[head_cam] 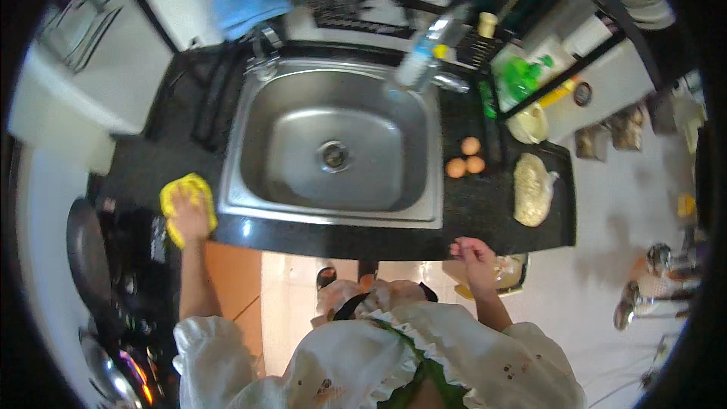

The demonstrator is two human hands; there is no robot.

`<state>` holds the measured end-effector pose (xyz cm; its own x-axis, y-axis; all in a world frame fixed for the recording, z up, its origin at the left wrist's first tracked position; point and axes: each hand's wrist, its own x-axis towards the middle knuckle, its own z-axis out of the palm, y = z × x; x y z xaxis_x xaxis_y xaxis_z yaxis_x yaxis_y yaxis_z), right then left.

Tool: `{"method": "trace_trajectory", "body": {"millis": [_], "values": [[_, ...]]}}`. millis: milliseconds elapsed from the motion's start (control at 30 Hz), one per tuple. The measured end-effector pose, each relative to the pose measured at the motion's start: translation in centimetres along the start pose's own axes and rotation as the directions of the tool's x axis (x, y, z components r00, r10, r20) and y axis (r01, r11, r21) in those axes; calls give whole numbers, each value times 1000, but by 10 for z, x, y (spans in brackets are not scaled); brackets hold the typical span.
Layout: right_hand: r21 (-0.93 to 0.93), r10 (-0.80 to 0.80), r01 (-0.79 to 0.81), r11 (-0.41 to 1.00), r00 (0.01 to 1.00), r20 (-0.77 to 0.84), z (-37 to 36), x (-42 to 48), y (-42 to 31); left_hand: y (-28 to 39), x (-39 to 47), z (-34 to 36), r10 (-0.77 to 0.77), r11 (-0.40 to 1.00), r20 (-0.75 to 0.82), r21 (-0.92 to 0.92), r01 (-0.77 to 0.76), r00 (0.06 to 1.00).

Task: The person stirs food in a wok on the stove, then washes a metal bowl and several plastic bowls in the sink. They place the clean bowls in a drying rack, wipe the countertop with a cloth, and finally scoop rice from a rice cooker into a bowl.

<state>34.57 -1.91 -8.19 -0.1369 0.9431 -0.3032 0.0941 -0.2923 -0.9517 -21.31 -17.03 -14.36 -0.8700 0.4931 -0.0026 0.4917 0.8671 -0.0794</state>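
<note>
My left hand (pixel 190 216) lies spread on a yellow cloth (pixel 170 196), pressed flat on the black stone countertop (pixel 341 241) left of the sink. The stainless steel sink (pixel 335 119) holds no dishes, and its drain shows in the middle. My right hand (pixel 476 255) hangs by the counter's front edge with its fingers partly curled and nothing seen in it. Several brown eggs (pixel 470 146) rest on the counter to the right of the sink. Beside them lies a clear plastic bag of pale food (pixel 533 190).
A faucet (pixel 446 28) rises behind the sink's right corner. Green bottles (pixel 518 79) and a pale bowl (pixel 529 124) stand at the back right, near a black rack. A dark pan (pixel 88 255) sits at the left; a blue cloth (pixel 253 5) lies at the back.
</note>
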Motion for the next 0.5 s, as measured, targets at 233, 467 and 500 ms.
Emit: {"method": "trace_trajectory", "body": {"millis": [233, 467, 500], "values": [[8, -3, 3, 1000, 999, -50, -33, 2, 26, 88, -96, 39, -48, 997, -253, -67, 32, 966], [-51, 6, -11, 999, 996, -91, -49, -10, 33, 248, -244, -50, 842, 524, 10, -251, -814, 539], [-67, -3, -4, 998, 995, -103, -55, -11, 34, 267, -256, -58, 905, 415, 47, -303, -858, 422]]}}
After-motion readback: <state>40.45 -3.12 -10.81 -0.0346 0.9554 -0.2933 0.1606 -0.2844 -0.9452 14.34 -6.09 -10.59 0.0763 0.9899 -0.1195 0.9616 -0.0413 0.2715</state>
